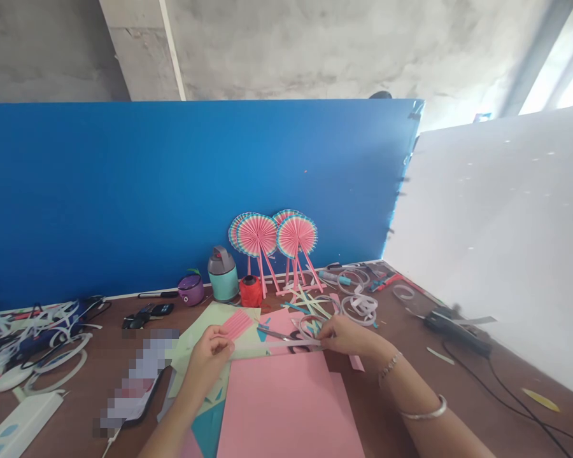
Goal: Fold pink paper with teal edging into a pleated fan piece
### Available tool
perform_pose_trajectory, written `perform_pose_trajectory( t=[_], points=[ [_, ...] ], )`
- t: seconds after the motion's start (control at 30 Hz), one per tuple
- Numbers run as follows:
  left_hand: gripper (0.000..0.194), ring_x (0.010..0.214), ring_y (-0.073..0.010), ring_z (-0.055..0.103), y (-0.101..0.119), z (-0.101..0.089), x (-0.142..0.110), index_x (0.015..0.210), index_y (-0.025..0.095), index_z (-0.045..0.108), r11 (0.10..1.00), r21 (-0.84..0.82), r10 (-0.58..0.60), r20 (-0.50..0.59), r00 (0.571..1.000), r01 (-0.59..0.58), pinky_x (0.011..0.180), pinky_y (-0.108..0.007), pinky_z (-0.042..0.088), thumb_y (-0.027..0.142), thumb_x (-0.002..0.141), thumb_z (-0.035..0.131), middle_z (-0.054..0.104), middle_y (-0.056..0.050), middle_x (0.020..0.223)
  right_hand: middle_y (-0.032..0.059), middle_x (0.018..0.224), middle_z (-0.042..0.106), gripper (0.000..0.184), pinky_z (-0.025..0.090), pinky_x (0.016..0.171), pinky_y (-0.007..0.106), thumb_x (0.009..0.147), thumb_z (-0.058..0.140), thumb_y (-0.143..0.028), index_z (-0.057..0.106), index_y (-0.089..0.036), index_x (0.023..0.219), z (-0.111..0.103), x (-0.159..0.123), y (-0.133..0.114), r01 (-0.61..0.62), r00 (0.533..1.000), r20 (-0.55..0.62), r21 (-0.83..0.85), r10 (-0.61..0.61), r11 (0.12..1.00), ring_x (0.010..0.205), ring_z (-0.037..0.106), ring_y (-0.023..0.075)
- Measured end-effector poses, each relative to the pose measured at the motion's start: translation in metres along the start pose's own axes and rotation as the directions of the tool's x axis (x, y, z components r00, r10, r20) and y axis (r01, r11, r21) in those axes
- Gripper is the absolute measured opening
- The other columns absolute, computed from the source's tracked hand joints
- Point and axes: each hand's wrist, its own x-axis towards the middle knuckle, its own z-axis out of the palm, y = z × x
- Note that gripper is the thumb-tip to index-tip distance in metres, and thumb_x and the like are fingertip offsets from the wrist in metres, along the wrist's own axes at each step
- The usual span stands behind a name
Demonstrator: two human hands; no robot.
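Observation:
A narrow pale strip [293, 344] stretches between my two hands, just above the top edge of a large pink paper sheet [286, 404]. My left hand [214, 348] is closed in a pinch at the strip's left end. Beside those fingertips is a pleated pink paper piece [237, 324]; whether the hand touches it I cannot tell. The strip's right end is pinched by my right hand [337, 335]. Scissors [279, 335] lie behind the strip, their handles partly covered. A roll of clear tape [310, 326] is close to my right fingers.
Round pleated paper fans [258, 235] on pink sticks stand against the blue partition [124, 203]. A teal-grey flask [223, 280], a red container [251, 291] and a purple pot [191, 289] line the back. White strips [360, 305], a phone [138, 388] and cables surround the work area.

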Motion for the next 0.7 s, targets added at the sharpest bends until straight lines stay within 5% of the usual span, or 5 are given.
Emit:
perform_pose_trajectory(
  t=[0.17,0.7],
  points=[
    [0.024,0.062,-0.0173,0.057,-0.0043,0.0,0.0012,0.08,0.021,0.05,1.0,0.024,0.008,0.005,1.0,-0.009,0.059,-0.027,0.04,0.033,0.063,0.06,0.061,0.003,0.062,-0.0049,0.054,0.026,0.016,0.021,0.051,0.021,0.062,0.044,-0.011,0.044,-0.016,0.047,0.0013,-0.0003,0.0026,0.0,1.0,0.012,0.011,0.0,1.0,0.053,0.024,0.0083],
    [0.023,0.063,-0.0184,0.059,-0.0062,0.0041,0.0024,0.08,0.02,0.056,0.996,0.04,0.086,-0.047,0.995,-0.084,0.062,-0.03,0.044,0.037,0.064,0.061,0.061,0.001,0.064,-0.0047,0.052,0.038,0.016,0.025,0.05,0.021,0.063,0.047,-0.011,0.06,-0.017,0.054,0.0032,0.0011,0.0069,-0.003,1.0,0.0,0.022,0.003,1.0,0.054,0.03,0.0092]
  ],
)
